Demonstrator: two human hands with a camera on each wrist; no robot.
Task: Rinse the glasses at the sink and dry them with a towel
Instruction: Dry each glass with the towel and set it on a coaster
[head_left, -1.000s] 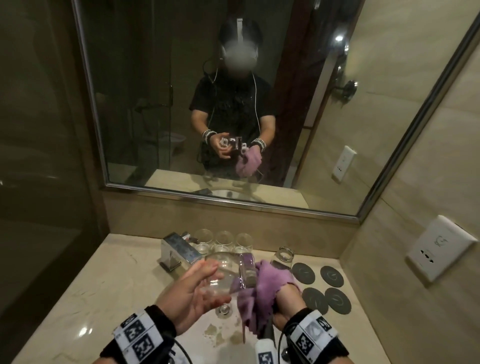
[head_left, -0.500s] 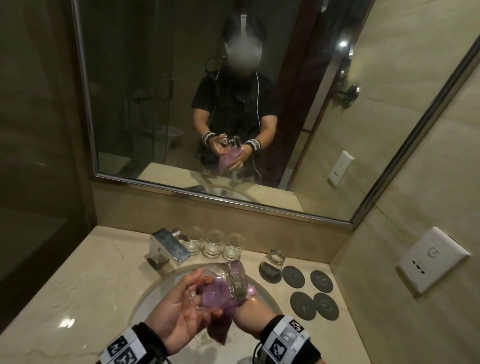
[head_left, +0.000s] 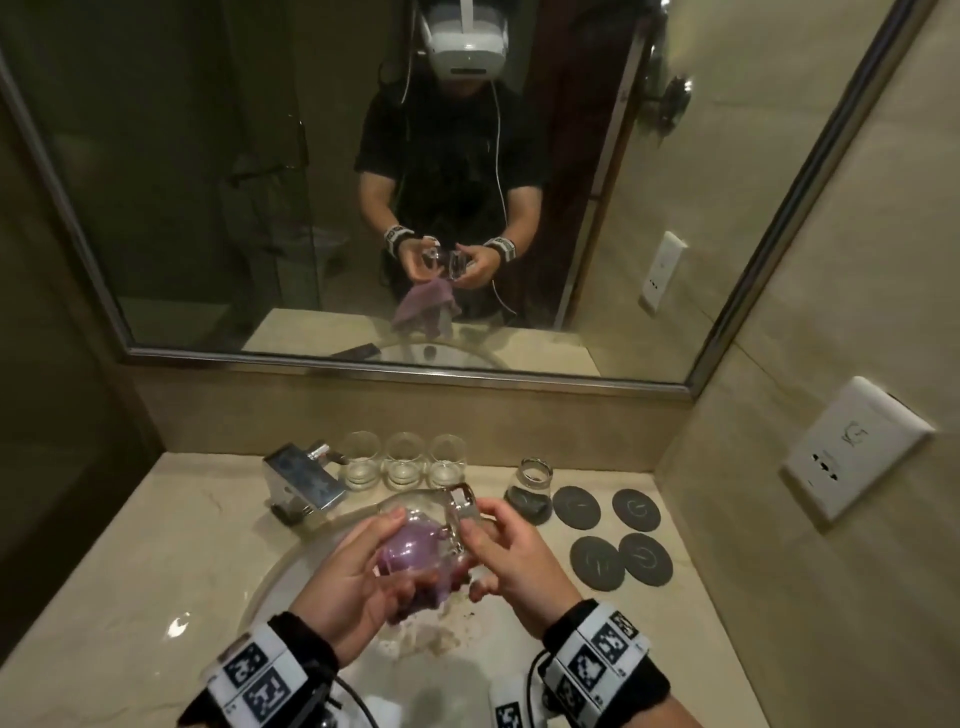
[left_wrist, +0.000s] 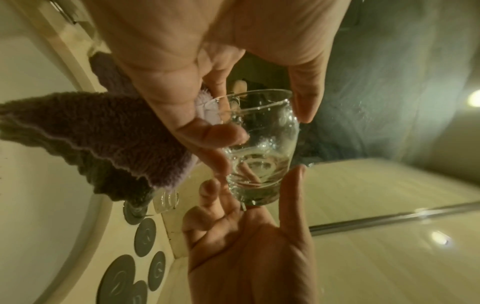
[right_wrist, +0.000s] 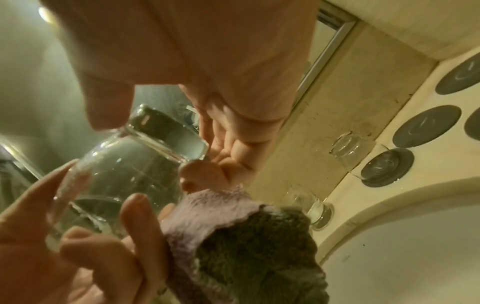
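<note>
A clear glass (head_left: 421, 530) lies on its side in the air over the sink. My left hand (head_left: 353, 571) grips its rim end, thumb on top, and its fingers press a purple towel (head_left: 408, 548) against it. My right hand (head_left: 509, 556) pinches the thick base with bare fingers. In the left wrist view the towel (left_wrist: 98, 139) hangs from under my left hand's fingers beside the glass (left_wrist: 262, 144). The right wrist view shows my thumb and fingers on the base of the glass (right_wrist: 124, 168), with the towel (right_wrist: 246, 236) below.
Three glasses (head_left: 405, 460) stand in a row behind the sink (head_left: 291, 582), right of the chrome faucet (head_left: 301, 480). Another glass (head_left: 534, 475) sits on a dark coaster; further coasters (head_left: 597, 564) lie to the right. A wall with a socket (head_left: 857, 447) is close on the right.
My right hand, which held the towel at the glass mouth, has let it go and now holds the base. The towel now sits under my left hand.
</note>
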